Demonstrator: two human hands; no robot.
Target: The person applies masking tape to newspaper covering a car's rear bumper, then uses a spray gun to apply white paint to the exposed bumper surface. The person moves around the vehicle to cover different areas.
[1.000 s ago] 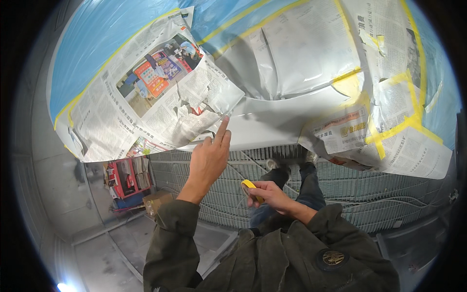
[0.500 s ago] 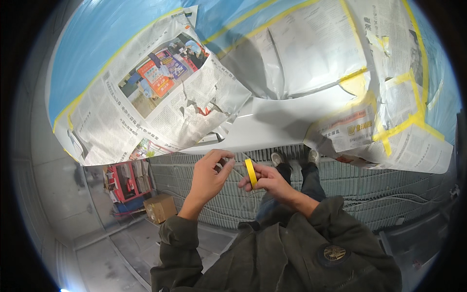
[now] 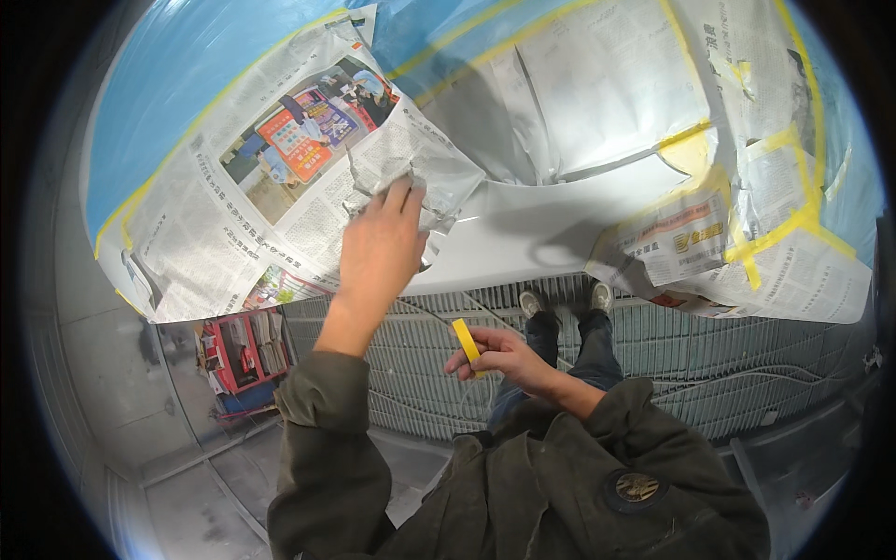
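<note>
My left hand (image 3: 383, 245) reaches up to the torn patch of a newspaper sheet (image 3: 210, 219) on the left. Its fingers are bent and slightly apart over the torn edge, with their tips partly hidden. Lower and nearer my body, my right hand (image 3: 511, 359) is closed on a narrow roll of yellow masking tape (image 3: 465, 345) held upright. The newspaper covers part of a smooth white curved panel (image 3: 504, 229), bare in the middle. Yellow tape strips (image 3: 779, 238) fix more newspaper (image 3: 686, 229) on the right side.
Blue plastic film (image 3: 140, 121) covers the far part of the work. Below the panel lies a grated floor (image 3: 448, 392) with pale cables or hoses across it. My shoes (image 3: 602, 299) stand under the panel's edge. A red rack (image 3: 245, 353) with papers stands at the left.
My left hand has moved up and away from the tape roll onto the torn newspaper. The right hand, still holding the roll, has shifted slightly lower and left.
</note>
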